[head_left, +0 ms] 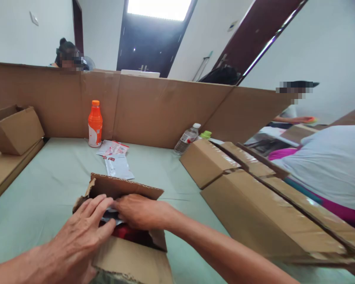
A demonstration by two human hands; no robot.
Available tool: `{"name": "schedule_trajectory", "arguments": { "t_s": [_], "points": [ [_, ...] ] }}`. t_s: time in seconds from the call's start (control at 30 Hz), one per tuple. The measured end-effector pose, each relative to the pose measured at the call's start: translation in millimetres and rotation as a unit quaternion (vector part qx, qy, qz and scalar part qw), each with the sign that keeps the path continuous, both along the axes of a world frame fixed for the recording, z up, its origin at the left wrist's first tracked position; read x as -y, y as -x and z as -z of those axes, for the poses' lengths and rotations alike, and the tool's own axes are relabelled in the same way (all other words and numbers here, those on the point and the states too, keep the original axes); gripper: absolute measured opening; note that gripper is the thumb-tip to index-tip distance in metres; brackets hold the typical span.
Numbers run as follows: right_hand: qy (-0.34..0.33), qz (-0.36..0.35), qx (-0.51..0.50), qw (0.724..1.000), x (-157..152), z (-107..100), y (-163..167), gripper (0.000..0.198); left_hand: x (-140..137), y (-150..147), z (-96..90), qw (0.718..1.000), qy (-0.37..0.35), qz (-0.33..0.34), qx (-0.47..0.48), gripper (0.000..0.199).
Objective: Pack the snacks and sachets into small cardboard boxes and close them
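An open cardboard box [133, 258] stands in front of me, its flaps up. Inside it lie a silvery packet [111, 215] and something dark red [130, 233]. My left hand [87, 225] lies over the box's left side, fingers stretched and thumb apart, with the thumb by the packet. From the right, my right hand [136, 211] reaches into the box, fingers curled in beside the packet. Its fingertips are partly hidden, so what they hold cannot be made out.
Behind the box lie several flat packets [118, 165] and an orange bottle [95, 124]. A clear bottle [187, 139] stands near taped cartons [254, 213] at right. Another open box [17, 130] is at left. A cardboard partition [159, 110] runs across the back; other people are beyond it.
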State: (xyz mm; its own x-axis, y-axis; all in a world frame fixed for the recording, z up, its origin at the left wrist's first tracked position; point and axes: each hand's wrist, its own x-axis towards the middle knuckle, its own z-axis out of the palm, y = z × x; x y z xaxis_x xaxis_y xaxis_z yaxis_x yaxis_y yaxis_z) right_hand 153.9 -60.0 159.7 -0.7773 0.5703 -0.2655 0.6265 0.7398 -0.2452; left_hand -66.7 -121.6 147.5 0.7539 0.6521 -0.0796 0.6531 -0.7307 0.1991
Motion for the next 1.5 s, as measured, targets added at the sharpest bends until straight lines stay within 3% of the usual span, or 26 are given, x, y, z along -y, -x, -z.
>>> {"name": "schedule_trajectory", "arguments": {
  "t_s": [0.1,0.17,0.23,0.3,0.43,0.53,0.7,0.87,1.0,1.17,1.33,1.43,1.5],
  "points": [
    [-0.021,0.053,-0.204,0.977,2,-26,-27,0.013,-4,-3,-9.7,0.997,0.058,0.012,-0.049,0.074],
    [-0.047,0.15,-0.364,0.918,-13,-38,-49,0.02,-8,-6,-11.1,0.994,0.08,0.036,-0.058,0.071],
    [-0.076,0.288,-0.423,0.856,-45,-33,-67,0.025,-13,-8,-3.4,0.995,0.067,0.046,-0.054,0.07],
    [-0.073,0.405,-0.384,0.827,-88,-7,-74,0.023,-16,-8,14.3,0.996,0.032,0.063,-0.047,0.065],
    [-0.009,0.484,-0.304,0.82,-161,71,-57,0.029,-20,1,60.5,0.988,-0.124,0.089,0.012,0.039],
    [0.036,0.506,-0.281,0.814,-180,114,-33,0.038,-21,11,80.9,0.974,-0.196,0.106,0.039,0.041],
    [0.089,0.446,-0.307,0.836,-157,144,-20,0.035,-26,20,76.4,0.974,-0.185,0.117,0.065,0.036],
    [0.064,0.397,-0.307,0.862,-124,140,-42,0.023,-27,17,36.7,0.985,-0.105,0.128,0.04,0.044],
    [0.023,0.376,-0.309,0.873,-128,127,-40,0.042,-15,9,4.0,0.995,-0.035,0.097,0.015,0.066],
    [0.044,0.386,-0.312,0.867,-147,133,-16,0.043,-6,-4,-20.8,0.994,0.064,0.071,-0.044,0.089],
    [0.077,0.389,-0.357,0.846,-124,133,-33,0.03,-5,1,-31.1,0.995,0.047,0.082,-0.003,0.091],
    [0.072,0.409,-0.389,0.822,-80,120,-67,0.026,2,20,-28.1,0.992,-0.015,0.093,0.084,0.087],
    [0.032,0.429,-0.428,0.795,-40,107,-91,0.026,9,38,-20.2,0.982,-0.084,0.049,0.163,0.084]
  ]
}}
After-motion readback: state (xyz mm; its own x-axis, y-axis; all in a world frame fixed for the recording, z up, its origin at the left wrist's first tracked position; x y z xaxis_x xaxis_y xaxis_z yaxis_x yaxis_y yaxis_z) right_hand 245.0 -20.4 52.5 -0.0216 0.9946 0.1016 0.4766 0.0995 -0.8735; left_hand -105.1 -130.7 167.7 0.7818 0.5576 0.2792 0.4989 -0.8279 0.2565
